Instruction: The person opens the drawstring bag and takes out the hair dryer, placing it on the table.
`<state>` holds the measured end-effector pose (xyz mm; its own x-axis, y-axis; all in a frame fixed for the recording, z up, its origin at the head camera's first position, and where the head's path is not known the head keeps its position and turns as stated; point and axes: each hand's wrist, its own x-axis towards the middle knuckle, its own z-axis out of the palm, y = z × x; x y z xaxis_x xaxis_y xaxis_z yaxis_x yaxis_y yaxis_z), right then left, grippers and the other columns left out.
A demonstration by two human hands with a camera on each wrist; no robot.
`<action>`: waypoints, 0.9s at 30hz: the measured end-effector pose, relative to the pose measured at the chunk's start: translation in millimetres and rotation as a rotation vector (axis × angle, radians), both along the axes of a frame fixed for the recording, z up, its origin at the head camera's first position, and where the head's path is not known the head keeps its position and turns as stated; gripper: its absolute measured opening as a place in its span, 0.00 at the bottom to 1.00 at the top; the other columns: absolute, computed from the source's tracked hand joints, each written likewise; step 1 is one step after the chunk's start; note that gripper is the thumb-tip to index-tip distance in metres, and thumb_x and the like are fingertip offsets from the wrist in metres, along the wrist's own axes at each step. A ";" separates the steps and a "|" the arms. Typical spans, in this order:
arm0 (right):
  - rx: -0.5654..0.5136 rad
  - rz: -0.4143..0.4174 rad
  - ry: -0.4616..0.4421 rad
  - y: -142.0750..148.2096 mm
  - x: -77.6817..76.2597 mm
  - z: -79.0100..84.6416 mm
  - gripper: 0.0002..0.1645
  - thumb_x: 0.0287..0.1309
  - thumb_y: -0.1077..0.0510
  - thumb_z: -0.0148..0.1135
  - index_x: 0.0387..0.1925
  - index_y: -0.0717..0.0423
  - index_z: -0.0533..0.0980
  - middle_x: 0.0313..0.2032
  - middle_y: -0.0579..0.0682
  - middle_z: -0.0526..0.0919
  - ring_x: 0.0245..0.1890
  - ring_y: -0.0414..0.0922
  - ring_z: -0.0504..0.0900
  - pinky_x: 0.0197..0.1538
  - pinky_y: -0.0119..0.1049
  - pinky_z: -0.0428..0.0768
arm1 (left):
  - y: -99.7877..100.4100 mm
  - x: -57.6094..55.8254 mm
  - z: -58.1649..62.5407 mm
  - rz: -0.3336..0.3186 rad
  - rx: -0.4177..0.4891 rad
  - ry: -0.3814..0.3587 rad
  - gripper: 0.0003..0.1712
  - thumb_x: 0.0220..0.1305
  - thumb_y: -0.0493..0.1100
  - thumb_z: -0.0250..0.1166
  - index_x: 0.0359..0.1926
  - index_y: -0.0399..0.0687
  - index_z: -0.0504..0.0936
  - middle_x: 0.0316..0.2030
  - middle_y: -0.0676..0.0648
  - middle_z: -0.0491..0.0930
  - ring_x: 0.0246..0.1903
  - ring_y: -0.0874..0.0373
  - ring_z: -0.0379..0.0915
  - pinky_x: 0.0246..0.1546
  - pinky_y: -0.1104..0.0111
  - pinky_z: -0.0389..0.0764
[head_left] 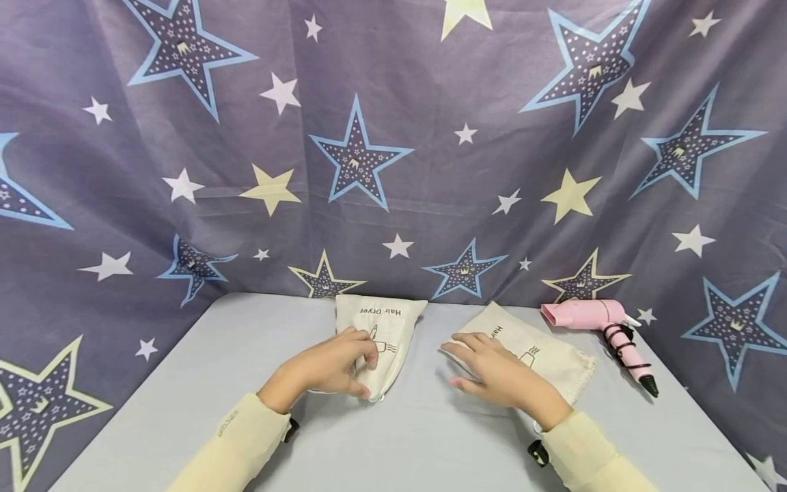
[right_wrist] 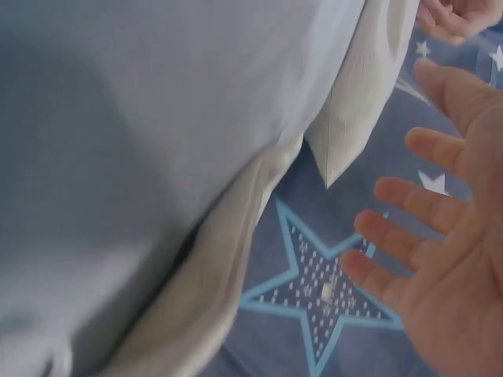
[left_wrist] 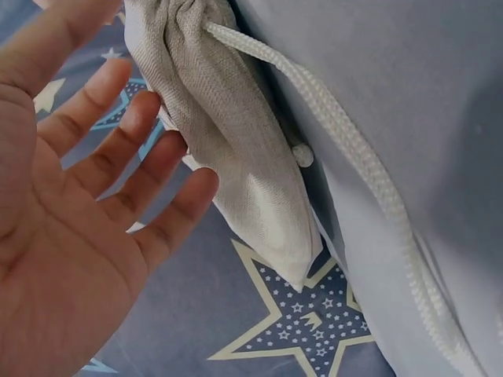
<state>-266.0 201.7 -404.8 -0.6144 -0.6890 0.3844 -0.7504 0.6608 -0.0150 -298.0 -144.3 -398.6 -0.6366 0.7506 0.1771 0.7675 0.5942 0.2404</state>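
Observation:
Two cream cloth drawstring bags printed "Hair Dryer" lie on the table. My left hand (head_left: 339,362) is over the lower part of the left bag (head_left: 386,324), its fingers spread and loosely bent. In the left wrist view that bag (left_wrist: 236,149) looks bulky, gathered at its mouth, with a white cord (left_wrist: 346,129) trailing from it. My right hand (head_left: 501,372) hovers above the left end of the right bag (head_left: 547,348), which lies flatter and slanted. Its fingers (right_wrist: 409,204) are apart and grip nothing in the right wrist view. What the bags contain is hidden.
A pink hair dryer (head_left: 581,315), its dark cord wound round the handle, lies at the table's back right. The pale table (head_left: 381,451) meets a dark star-patterned curtain (head_left: 430,198) at the back and sides.

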 end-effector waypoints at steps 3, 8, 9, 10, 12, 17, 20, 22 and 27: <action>0.027 0.012 0.015 -11.6 -1.3 -2.7 0.35 0.62 0.45 0.68 0.67 0.54 0.73 0.64 0.57 0.76 0.63 0.58 0.74 0.64 0.59 0.72 | -2.5 1.4 0.6 -0.007 -0.011 0.009 0.25 0.41 0.52 0.84 0.37 0.59 0.78 0.38 0.57 0.73 0.42 0.61 0.63 0.47 0.64 0.71; 0.042 0.020 -0.003 -29.1 -2.9 -4.4 0.36 0.63 0.41 0.66 0.69 0.51 0.72 0.65 0.54 0.75 0.65 0.55 0.72 0.65 0.56 0.71 | -5.8 2.8 0.4 -0.018 -0.024 0.030 0.27 0.38 0.46 0.84 0.38 0.59 0.77 0.37 0.58 0.73 0.42 0.61 0.62 0.46 0.65 0.70; 0.041 0.024 -0.011 -32.3 -2.9 -4.4 0.37 0.63 0.41 0.66 0.69 0.50 0.72 0.65 0.54 0.75 0.65 0.54 0.72 0.65 0.55 0.71 | -6.1 2.8 0.2 -0.019 -0.028 0.041 0.27 0.37 0.45 0.84 0.37 0.59 0.77 0.37 0.58 0.73 0.41 0.61 0.62 0.46 0.65 0.69; 0.042 0.028 -0.017 -35.5 -2.9 -4.3 0.37 0.64 0.41 0.66 0.69 0.50 0.71 0.65 0.53 0.74 0.66 0.54 0.72 0.66 0.55 0.70 | -6.3 2.6 -0.2 -0.022 -0.031 0.054 0.27 0.37 0.43 0.84 0.37 0.59 0.77 0.37 0.58 0.73 0.41 0.61 0.62 0.45 0.65 0.69; 0.052 0.032 -0.026 -41.2 -3.0 -4.2 0.37 0.64 0.40 0.65 0.70 0.48 0.70 0.66 0.53 0.74 0.67 0.54 0.71 0.68 0.54 0.69 | -6.2 2.7 -0.6 -0.024 -0.038 0.080 0.26 0.36 0.40 0.82 0.36 0.58 0.77 0.37 0.58 0.74 0.40 0.61 0.62 0.45 0.64 0.70; 0.043 0.058 -0.037 -52.7 -4.8 -4.2 0.36 0.65 0.41 0.65 0.70 0.49 0.71 0.66 0.53 0.73 0.67 0.53 0.70 0.69 0.53 0.67 | -3.9 2.4 -2.3 -0.012 -0.070 0.144 0.24 0.38 0.40 0.82 0.34 0.57 0.76 0.34 0.58 0.74 0.38 0.61 0.63 0.42 0.64 0.70; 0.022 0.073 -0.042 -58.0 -6.0 -4.3 0.35 0.65 0.42 0.66 0.69 0.50 0.71 0.65 0.53 0.74 0.66 0.53 0.70 0.69 0.53 0.67 | -1.7 1.6 -2.9 0.011 -0.102 0.165 0.23 0.39 0.44 0.82 0.32 0.56 0.76 0.33 0.58 0.74 0.36 0.60 0.65 0.38 0.64 0.71; 0.019 0.084 -0.036 -61.8 -6.8 -5.3 0.35 0.65 0.43 0.66 0.69 0.50 0.71 0.65 0.53 0.74 0.66 0.53 0.70 0.69 0.53 0.68 | -0.5 0.6 -3.4 0.031 -0.125 0.170 0.22 0.38 0.45 0.83 0.30 0.56 0.76 0.32 0.57 0.73 0.35 0.59 0.66 0.36 0.64 0.72; 0.027 0.112 -0.018 -70.7 -6.4 -8.0 0.37 0.64 0.43 0.67 0.70 0.50 0.70 0.65 0.55 0.75 0.65 0.54 0.72 0.67 0.53 0.70 | -0.5 -1.6 -6.4 0.074 -0.167 0.188 0.22 0.36 0.42 0.83 0.28 0.57 0.76 0.31 0.57 0.73 0.33 0.58 0.69 0.35 0.62 0.73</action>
<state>-272.3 131.1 -412.8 -0.5393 -0.7638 0.3547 -0.8195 0.5729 -0.0122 -299.6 -144.8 -405.0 -0.6584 0.7320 0.1753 0.7425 0.6698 -0.0081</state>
